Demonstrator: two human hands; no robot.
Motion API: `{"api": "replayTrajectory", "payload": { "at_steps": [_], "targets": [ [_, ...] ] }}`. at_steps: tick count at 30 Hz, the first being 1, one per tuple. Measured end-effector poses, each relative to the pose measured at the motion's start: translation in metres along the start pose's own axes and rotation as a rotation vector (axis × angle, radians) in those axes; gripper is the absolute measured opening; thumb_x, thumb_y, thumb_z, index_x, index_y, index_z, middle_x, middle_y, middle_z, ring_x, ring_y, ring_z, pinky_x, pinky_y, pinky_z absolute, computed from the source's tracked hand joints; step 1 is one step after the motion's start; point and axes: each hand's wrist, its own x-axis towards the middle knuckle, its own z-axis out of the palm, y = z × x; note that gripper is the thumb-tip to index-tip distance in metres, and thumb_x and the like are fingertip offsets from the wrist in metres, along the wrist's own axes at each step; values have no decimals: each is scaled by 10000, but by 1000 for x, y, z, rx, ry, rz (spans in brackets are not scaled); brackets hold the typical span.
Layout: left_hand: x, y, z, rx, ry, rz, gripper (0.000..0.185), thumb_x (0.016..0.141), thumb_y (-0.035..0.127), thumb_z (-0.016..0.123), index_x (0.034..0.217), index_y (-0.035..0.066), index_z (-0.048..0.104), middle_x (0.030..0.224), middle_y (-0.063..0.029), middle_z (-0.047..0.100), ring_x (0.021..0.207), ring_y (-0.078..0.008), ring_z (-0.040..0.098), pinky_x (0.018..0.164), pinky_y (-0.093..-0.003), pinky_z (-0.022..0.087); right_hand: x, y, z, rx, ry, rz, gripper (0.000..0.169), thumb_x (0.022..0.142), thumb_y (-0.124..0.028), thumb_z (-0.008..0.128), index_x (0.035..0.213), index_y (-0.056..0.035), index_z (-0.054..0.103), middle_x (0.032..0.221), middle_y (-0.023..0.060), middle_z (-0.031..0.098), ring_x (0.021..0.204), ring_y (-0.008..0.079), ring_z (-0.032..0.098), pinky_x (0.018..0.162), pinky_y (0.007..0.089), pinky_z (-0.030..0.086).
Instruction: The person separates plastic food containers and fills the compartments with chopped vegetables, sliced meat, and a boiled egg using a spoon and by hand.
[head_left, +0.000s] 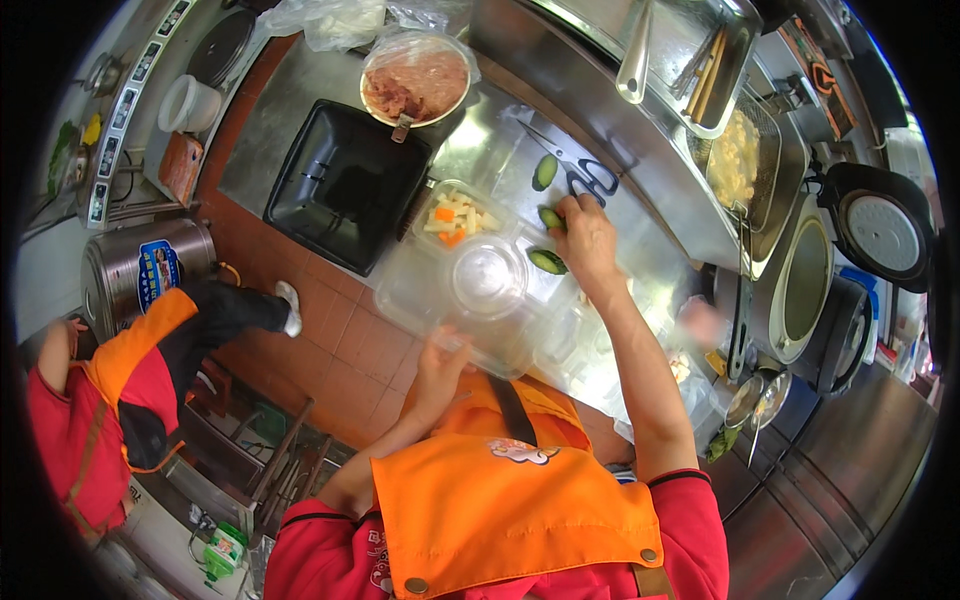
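My right hand (589, 238) reaches over the steel worktop with thumb and fingertips pinched on a green cucumber piece (550, 217). Another cucumber piece (545, 172) lies above it, and a third cucumber piece (547, 261) below. Scissors (559, 146) with dark handles rest just beyond my fingers. Before me is a clear plastic compartment container (405, 292), with my left hand (441, 371) gripping its near rim. Pale cut strips and orange pieces (457, 217) fill its far-left compartment. A round clear shape (489, 277) shows at its middle.
A black tub (349, 187) and a bowl of raw minced meat (420, 79) stand at the back left. To the right are a frying basket (735, 157) with fried food and a round pot (799, 277). Another person (105, 420) is at the left, past the tiled floor (352, 337).
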Motion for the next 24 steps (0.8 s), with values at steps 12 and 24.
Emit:
{"api": "replayTrajectory", "payload": {
  "at_steps": [12,24],
  "targets": [
    [13,6,-8,29,-42,-107,385,918,103,583,1259,4,435,1099,-130,614,842,-170,638,653,-270,557,-39,41,-48,926,77,566,151,847,-58,681,966,5,612,777,-3,600,687,70,534,622,206,439],
    [-1,59,-35,380,-175,-336,149,918,188,613,929,47,565,842,-57,618,663,-79,578,558,-209,466,-248,99,-116,473,338,933,243,861,-73,666,1087,12,642,862,31,653,771,90,579,720,228,462]
  ]
}}
